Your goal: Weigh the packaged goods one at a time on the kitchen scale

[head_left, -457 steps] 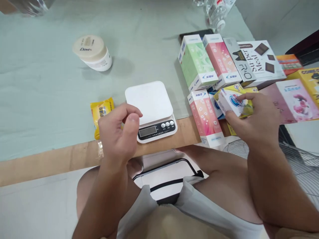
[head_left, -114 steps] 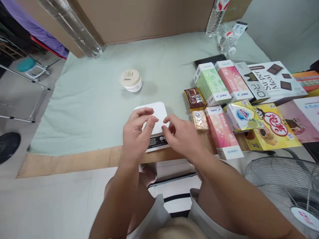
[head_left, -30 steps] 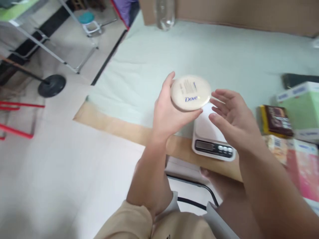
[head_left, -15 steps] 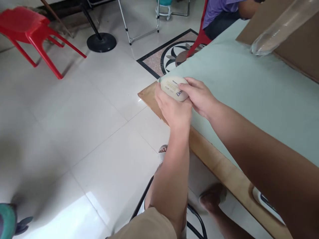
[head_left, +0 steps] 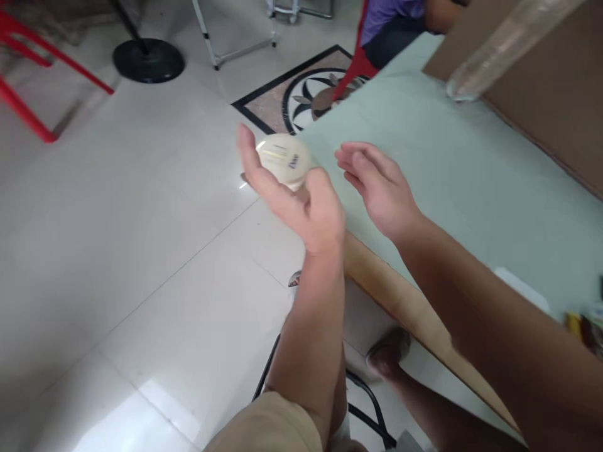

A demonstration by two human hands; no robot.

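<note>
One round cream-coloured plastic jar with a flat lid (head_left: 284,159) sits at the corner of the table, where the pale green cloth (head_left: 438,182) thins out toward the bare wooden edge (head_left: 400,301). The left hand (head_left: 301,201) is cupped on its near side, fingers spread and straight, thumb toward the floor side; whether the palm actually touches the jar I cannot tell, since motion blur smears that hand. The fingers are apart, not clamped on anything. The right hand (head_left: 377,185) hovers just beside the jar on the table side, fingers loosely together and slightly curled, holding nothing and clear of the lid.

My worry is the position: the jar stands so near the corner that a brush from either hand could, I judge, tip it onto the white tiled floor (head_left: 141,238) below (a hard surface, and the lid might pop). The blurred left hand is the likelier culprit, because it lies between jar and drop.

Further out, a clear plastic bottle (head_left: 504,44) leans on a brown cardboard box (head_left: 541,94) at the far side. A red chair leg (head_left: 351,72) and another person's purple sleeve (head_left: 391,9) show beyond the table, with a black round stand base (head_left: 148,59) on the floor.
</note>
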